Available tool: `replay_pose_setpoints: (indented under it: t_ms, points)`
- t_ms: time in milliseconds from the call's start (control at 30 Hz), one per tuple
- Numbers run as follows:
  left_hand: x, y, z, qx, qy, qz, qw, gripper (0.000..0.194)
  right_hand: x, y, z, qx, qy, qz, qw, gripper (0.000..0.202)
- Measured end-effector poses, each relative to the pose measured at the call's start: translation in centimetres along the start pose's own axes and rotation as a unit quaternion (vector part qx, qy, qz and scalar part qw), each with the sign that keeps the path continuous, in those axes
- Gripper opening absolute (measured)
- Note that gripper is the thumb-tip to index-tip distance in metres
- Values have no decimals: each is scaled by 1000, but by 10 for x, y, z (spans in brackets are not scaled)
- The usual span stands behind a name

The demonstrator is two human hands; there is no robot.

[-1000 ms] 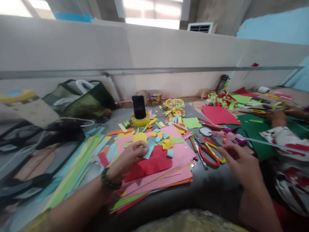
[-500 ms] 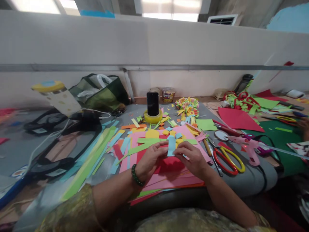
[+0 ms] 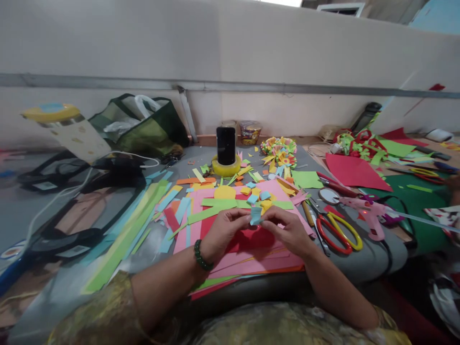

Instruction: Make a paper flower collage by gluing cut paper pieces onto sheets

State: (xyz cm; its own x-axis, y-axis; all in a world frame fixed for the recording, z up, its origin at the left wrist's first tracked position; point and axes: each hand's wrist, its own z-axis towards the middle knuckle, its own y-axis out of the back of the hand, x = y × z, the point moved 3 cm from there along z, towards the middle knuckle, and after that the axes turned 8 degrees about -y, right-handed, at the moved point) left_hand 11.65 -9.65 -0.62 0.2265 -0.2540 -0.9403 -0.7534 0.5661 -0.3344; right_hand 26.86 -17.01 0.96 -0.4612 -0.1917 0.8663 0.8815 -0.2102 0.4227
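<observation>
Between my two hands is a small piece of light blue paper [image 3: 256, 215], folded short. My left hand [image 3: 230, 229] pinches its left side, with a green bead bracelet on that wrist. On the right side of the paper, the fingertips of my right hand [image 3: 285, 231] are closed. Both hands hover over a red sheet [image 3: 247, 242] that lies on a stack of pink paper [image 3: 258, 266]. Just beyond my fingers lie green paper strips [image 3: 212, 214], a yellow paper circle [image 3: 224, 192] and small folded blue and yellow pieces.
Scissors [image 3: 339, 232] with red and yellow handles and a pink glue gun [image 3: 372, 218] lie at right. A phone [image 3: 226, 146] stands in a yellow tape roll [image 3: 225, 167]. Paper flowers [image 3: 279, 152] sit behind. Long paper strips [image 3: 125, 235] and a green bag [image 3: 143, 127] are at left. Another person's hand [image 3: 453, 187] shows far right.
The blue strip stood tall and flat between my fingers; now it is folded down to a shorter piece. The camera view has tilted downward a little.
</observation>
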Motion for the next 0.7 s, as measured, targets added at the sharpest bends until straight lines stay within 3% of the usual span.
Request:
replay_pose_setpoints:
  t_ms: [133,267,467,700]
  points:
    - [-4,-1,-3,15,-23,76,997,23,-9,-2,2,-1,-113,72,991,33]
    - [-5,-3,-4,29,-56,148,987,23,-13,-3,4,-9,-179,128,975,44]
    - [-6,-3,-5,44,-88,189,977,21,-13,-2,4,-2,-210,123,970,38]
    - [-8,-4,-6,62,-95,216,970,22,-14,-3,4,-5,-192,112,975,22]
